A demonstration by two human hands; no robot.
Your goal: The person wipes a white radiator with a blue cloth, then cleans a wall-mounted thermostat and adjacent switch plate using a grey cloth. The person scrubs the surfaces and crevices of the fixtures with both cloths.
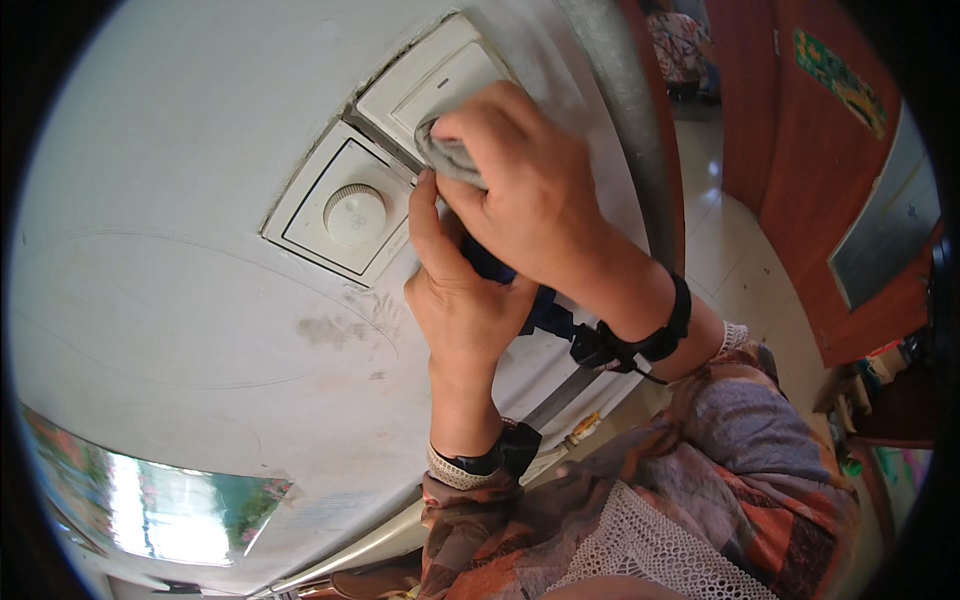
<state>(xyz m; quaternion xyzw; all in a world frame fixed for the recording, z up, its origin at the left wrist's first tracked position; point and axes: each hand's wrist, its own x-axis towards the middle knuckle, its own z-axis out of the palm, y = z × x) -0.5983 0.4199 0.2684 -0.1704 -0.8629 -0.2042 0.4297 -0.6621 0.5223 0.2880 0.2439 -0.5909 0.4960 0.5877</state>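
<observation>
My right hand (pixel 525 180) pinches a folded grey cloth (pixel 450 159) and presses it against the lower edge of a white wall switch (pixel 435 82). Just below it, my left hand (pixel 469 307) rests by the wall with one finger raised, its tip near the gap between the two plates. The other left fingers are partly hidden behind my right hand. Beside the switch, a white dimmer plate (pixel 315 217) with a round ribbed knob (pixel 356 214) is set in the wall. Dark blue fabric (pixel 551 316) shows behind my hands; whether my left hand holds it is unclear.
Scuffs and grey smudges (pixel 330 330) mark the white wall (pixel 187 315). A shiny picture panel (pixel 165 502) is at lower left. To the right are a reddish-brown door (pixel 795 187) and a tiled floor (pixel 720 247). A person's patterned clothing (pixel 679 49) shows in the background.
</observation>
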